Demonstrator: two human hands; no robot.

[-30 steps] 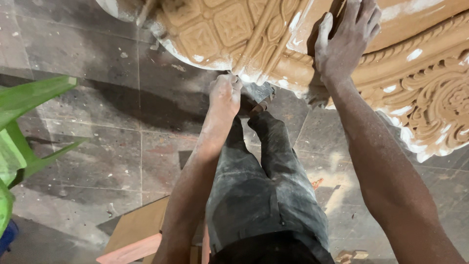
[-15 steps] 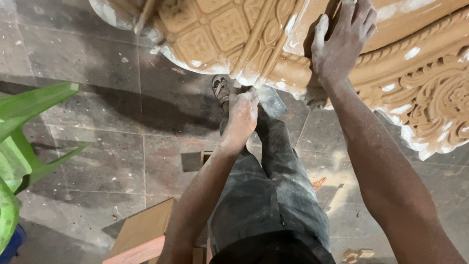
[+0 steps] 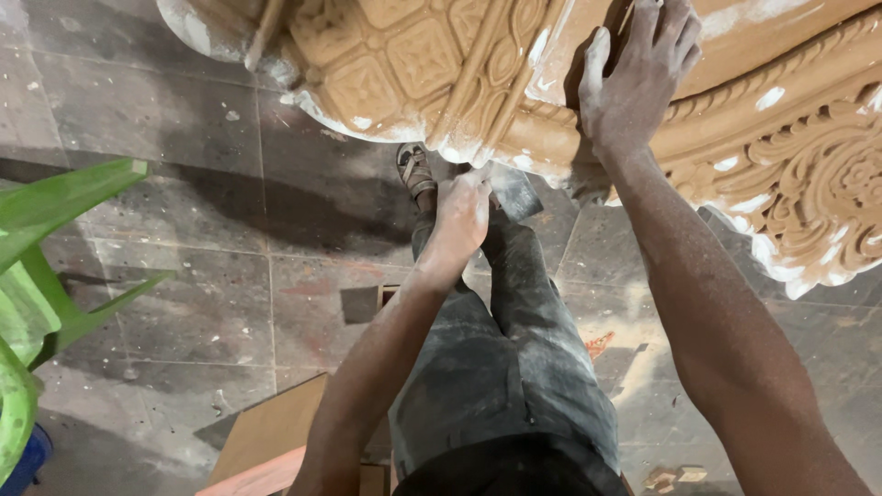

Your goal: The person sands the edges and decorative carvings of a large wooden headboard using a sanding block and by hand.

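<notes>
Head view, looking straight down: at the bottom centre of the frame are the person's own legs in dusty grey trousers (image 3: pixel 501 367), running up the middle toward a sandalled foot (image 3: pixel 414 170) on the floor. At the lower left lies a flat piece of brown board (image 3: pixel 266 436), and at the left edge stands a green plastic chair (image 3: pixel 41 266) with a bit of blue beneath it in the corner.

The left hand (image 3: pixel 461 216) sits at the centre of the frame, powdered white, its fingers curled closed around a flat grey scraper blade (image 3: pixel 513 191); the blade's tip touches the lower edge of the carved piece. How firmly the fingers clamp the handle cannot be told, since the back of the hand hides it.

The right hand (image 3: pixel 638 78) is in the upper right, fingers spread and pressed flat against the carved surface, holding nothing, only resting on it.

The carved ornamental panel (image 3: pixel 413 64) fills the top of the frame from the upper left to the right edge. It is tan, with square relief tiles, ribbed mouldings and scrolled leaf work at the right, and white filler patches along its edges and ridges.

Beneath everything is a grey tiled floor (image 3: pixel 184 303), speckled with white dust and spots.
</notes>
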